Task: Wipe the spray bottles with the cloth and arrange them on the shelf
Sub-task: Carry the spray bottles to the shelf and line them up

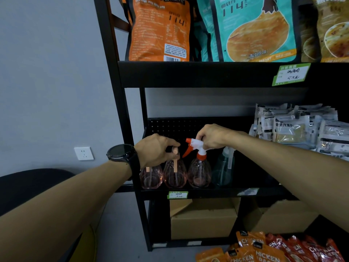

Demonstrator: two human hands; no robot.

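my right hand (211, 137) pinches the upright red-nozzle bottle (199, 167) from above; left hand (156, 150) closed on the neighbouring bottle's top (174, 173).

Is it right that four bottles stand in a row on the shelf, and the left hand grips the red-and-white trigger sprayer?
Not quite. In the head view the right hand grips the red-and-white trigger sprayer; the left hand is on the top of a neighbouring pink bottle. The four bottles do stand in a row on the shelf.
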